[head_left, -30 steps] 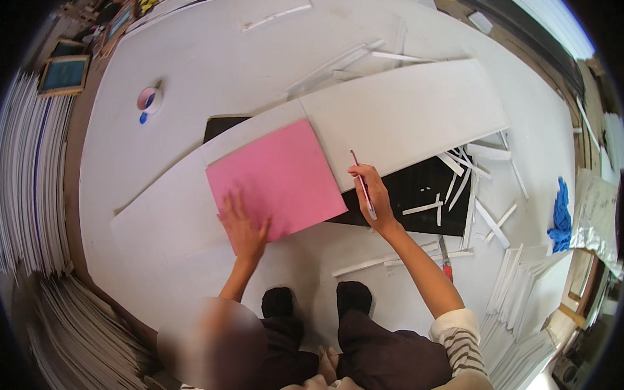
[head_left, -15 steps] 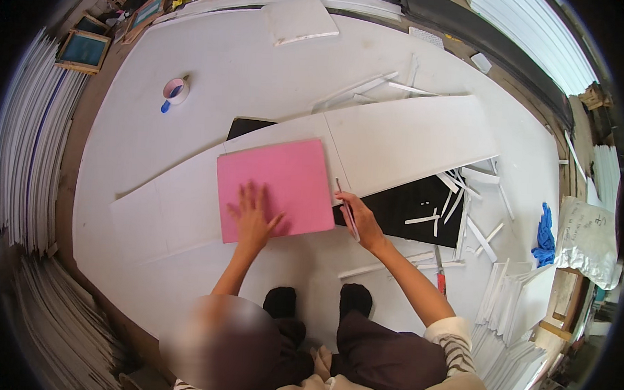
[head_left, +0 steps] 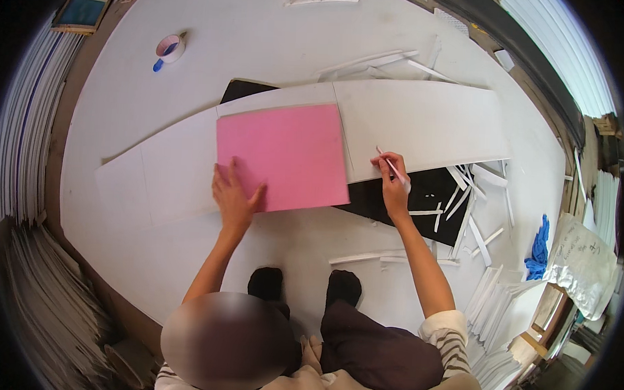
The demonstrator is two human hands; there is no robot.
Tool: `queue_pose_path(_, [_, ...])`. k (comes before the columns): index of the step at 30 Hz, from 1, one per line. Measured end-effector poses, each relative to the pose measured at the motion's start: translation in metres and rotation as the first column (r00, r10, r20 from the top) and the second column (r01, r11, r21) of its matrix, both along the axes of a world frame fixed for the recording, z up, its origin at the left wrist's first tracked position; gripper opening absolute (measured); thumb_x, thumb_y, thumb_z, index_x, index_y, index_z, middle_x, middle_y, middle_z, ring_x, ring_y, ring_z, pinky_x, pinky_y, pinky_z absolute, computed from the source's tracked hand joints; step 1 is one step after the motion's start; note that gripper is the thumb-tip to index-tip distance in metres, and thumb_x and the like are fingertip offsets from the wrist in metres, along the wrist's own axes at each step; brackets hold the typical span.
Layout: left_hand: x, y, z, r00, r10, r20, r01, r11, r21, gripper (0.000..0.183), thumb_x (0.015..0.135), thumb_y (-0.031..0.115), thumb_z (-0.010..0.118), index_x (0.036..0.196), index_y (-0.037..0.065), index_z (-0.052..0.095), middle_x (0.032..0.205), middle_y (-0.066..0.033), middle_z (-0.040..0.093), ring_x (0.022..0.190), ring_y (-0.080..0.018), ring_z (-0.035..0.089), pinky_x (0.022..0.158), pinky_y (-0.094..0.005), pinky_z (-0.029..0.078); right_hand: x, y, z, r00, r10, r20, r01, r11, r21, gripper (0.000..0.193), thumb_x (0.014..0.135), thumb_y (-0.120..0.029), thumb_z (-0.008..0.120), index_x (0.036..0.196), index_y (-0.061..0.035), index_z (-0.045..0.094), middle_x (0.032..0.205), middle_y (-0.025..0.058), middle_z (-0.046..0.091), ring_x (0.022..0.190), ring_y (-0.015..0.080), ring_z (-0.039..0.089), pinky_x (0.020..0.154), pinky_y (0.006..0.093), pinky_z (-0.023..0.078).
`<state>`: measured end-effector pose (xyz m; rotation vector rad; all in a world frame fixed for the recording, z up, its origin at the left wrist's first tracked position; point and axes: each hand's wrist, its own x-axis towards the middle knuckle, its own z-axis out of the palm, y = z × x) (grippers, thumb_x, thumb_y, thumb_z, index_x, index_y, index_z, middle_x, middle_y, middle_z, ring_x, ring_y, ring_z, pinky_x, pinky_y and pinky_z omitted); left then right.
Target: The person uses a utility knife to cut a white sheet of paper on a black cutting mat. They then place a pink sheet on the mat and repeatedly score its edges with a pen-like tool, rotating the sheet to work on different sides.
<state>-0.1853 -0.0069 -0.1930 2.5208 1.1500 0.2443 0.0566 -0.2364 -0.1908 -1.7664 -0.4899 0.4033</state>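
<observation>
A pink rectangular board (head_left: 289,153) lies flat on a long white sheet (head_left: 424,120), which has thin lines across it. My left hand (head_left: 233,204) rests on the pink board's lower left edge, fingers apart and thumb out over its surface. To the right of that board, my right hand (head_left: 396,191) is closed around a slim pen-like stick (head_left: 391,165), its upper end angled toward the pink board. The hand is over the border between the white sheet and a black board (head_left: 374,199) that shows partly beneath it.
White offcut strips (head_left: 481,239) are scattered at the right, with more beyond the sheet. A white mug (head_left: 171,48) with something blue in it stands at the far left. Blue gloves (head_left: 538,250) lie near the right edge. White sheets are stacked (head_left: 36,123) along the left.
My left hand has slid from the middle of the pink board to its left edge. My right hand has moved right, away from that board, still holding the stick. The whole view has shifted.
</observation>
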Motion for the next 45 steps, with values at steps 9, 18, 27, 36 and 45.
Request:
queue_pose_path(9, [0.102, -0.048, -0.003, 0.793, -0.558, 0.244, 0.599, 0.788, -0.142, 0.104, 0.069, 0.05, 0.076, 0.149, 0.01, 0.022, 0.149, -0.033, 0.013, 0.138, -0.0489, 0.014, 0.111, -0.0576, 0.015, 0.108, -0.037, -0.003, 0.767, 0.223, 0.601, 0.082, 0.896, -0.436, 0.038, 0.088, -0.012, 0.06, 0.123, -0.0029, 0.048, 0.119, 0.0187, 0.054, 0.113, 0.0362, 0.051, 0.098, 0.043, 0.039])
queue_pose_path(18, [0.109, -0.048, -0.013, 0.654, -0.734, -0.185, 0.756, 0.625, 0.193, 0.104, 0.067, 0.042, 0.078, 0.144, -0.003, 0.026, 0.15, -0.0227, 0.026, 0.14, -0.0404, 0.023, 0.112, -0.0512, 0.026, 0.173, -0.093, -0.017, 0.857, 0.048, 0.514, 0.305, 0.757, -0.579, 0.039, 0.089, -0.026, 0.063, 0.122, -0.009, 0.049, 0.103, 0.021, 0.058, 0.103, 0.0385, 0.053, 0.089, 0.0453, 0.043])
queue_pose_path(27, [0.012, 0.027, 0.007, 0.677, -0.694, -0.245, 0.729, 0.678, 0.092, 0.096, 0.064, 0.036, 0.081, 0.14, 0.001, 0.033, 0.148, -0.0201, 0.03, 0.139, -0.0367, 0.026, 0.11, -0.0503, 0.031, 0.064, -0.027, -0.005, 0.858, 0.175, 0.484, 0.154, 0.81, -0.565, 0.053, 0.078, -0.024, 0.075, 0.122, -0.0069, 0.05, 0.109, 0.0194, 0.058, 0.104, 0.0369, 0.049, 0.09, 0.044, 0.041])
queue_pose_path(36, [-0.033, 0.051, 0.007, 0.851, -0.499, 0.164, 0.515, 0.855, -0.065, 0.082, 0.078, 0.039, 0.071, 0.142, 0.004, 0.033, 0.139, -0.0133, 0.038, 0.13, -0.0345, 0.033, 0.109, -0.0482, 0.027, -0.01, 0.013, -0.014, 0.867, 0.113, 0.484, 0.15, 0.869, -0.472, 0.052, 0.078, -0.019, 0.076, 0.121, -0.0049, 0.051, 0.119, 0.0136, 0.056, 0.109, 0.0319, 0.043, 0.096, 0.0408, 0.033])
queue_pose_path(45, [0.015, 0.042, -0.014, 0.927, -0.276, 0.252, 0.313, 0.942, -0.119, 0.083, 0.082, 0.038, 0.066, 0.146, 0.003, 0.027, 0.134, -0.0144, 0.038, 0.114, -0.0301, 0.039, 0.097, -0.047, 0.026, -0.001, 0.041, -0.011, 0.886, 0.111, 0.451, 0.144, 0.858, -0.494, 0.053, 0.078, -0.02, 0.076, 0.124, -0.0103, 0.05, 0.12, 0.0092, 0.054, 0.103, 0.0278, 0.043, 0.093, 0.0384, 0.037])
